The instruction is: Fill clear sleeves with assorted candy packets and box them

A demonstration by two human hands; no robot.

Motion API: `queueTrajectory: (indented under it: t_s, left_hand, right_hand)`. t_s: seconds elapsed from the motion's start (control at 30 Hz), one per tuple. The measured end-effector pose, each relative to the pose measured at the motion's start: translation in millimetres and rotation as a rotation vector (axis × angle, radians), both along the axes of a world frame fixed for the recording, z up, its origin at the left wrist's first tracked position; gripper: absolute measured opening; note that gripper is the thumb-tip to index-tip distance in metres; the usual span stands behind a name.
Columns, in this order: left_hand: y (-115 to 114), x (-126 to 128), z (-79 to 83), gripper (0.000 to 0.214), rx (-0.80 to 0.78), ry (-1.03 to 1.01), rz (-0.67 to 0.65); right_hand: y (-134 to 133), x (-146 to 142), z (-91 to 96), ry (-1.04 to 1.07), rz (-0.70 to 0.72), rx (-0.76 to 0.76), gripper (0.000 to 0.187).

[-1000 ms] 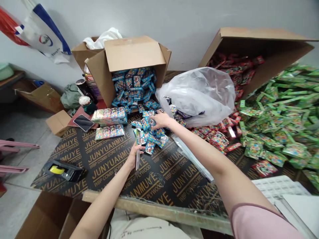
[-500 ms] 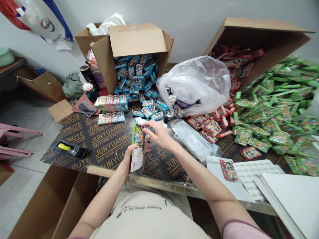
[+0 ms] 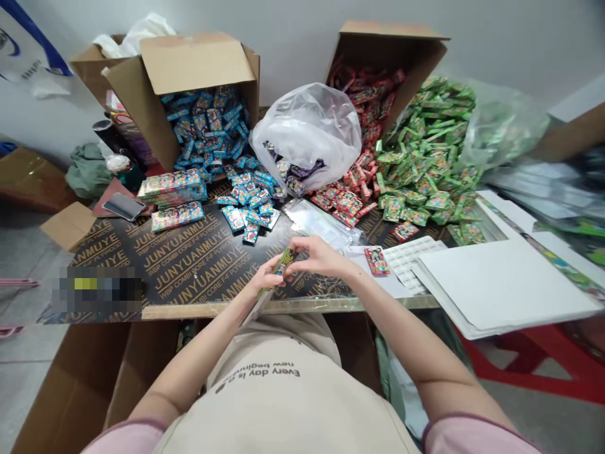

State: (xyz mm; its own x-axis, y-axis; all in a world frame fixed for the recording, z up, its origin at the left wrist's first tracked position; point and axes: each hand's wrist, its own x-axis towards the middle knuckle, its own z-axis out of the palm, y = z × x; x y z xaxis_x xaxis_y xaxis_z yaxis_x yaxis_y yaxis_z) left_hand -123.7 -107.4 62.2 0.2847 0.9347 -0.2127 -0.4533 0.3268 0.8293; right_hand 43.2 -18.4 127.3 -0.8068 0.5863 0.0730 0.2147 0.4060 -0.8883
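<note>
My left hand is closed round the lower part of a slim green printed packet, held up near the table's front edge. The packet is tilted almost edge-on, so its printed face is mostly hidden. My right hand pinches its upper end between thumb and fingers. Just beyond my hands, small blue printed boxes lie in a loose heap. To the right of that heap is a stack of clear plastic sleeves.
Cardboard boxes hold blue packs and red packs. A clear bag with purple packs stands between them. Green packs spread rightward. Bundled packs and a phone lie left; white sheets overhang at right.
My view has swung to the right. The green packet has turned from face-up to nearly edge-on, and my right hand has moved from above its top end to a pinch on it.
</note>
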Motion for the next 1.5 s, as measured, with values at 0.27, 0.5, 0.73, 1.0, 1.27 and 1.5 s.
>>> queueTrajectory:
  t_s: [0.27, 0.5, 0.73, 1.0, 1.27, 1.5]
  left_hand:
    - [-15.6, 20.8, 28.4, 0.040, -0.073, 0.044, 0.055]
    - [-6.7, 25.6, 26.0, 0.028, -0.127, 0.050, 0.286]
    - [3.0, 6.5, 15.9, 0.034, 0.045, 0.146, 0.513]
    - [12.2, -0.2, 12.8, 0.031, 0.182, 0.548, 0.582]
    - [23.2, -17.7, 5.3, 0.034, 0.106, 0.386, 0.442]
    - [10.6, -22.7, -13.0, 0.037, 0.073, 0.350, 0.183]
  right_hand:
    - [-0.5, 21.1, 4.1, -0.059, 0.164, 0.029, 0.046]
    - [-1.9, 5.6, -14.6, 0.098, -0.315, 0.182, 0.018]
    - [-34.9, -8.5, -53.4, 0.326, -0.570, -0.287, 0.064]
    - [-36.9, -14.4, -61.8, 0.234, -0.430, -0.396, 0.022]
    - [-35.5, -1.3, -76.3, 0.186, -0.334, -0.584, 0.032]
    - [-29.8, 7.3, -93.3, 0.211, -0.389, -0.559, 0.043]
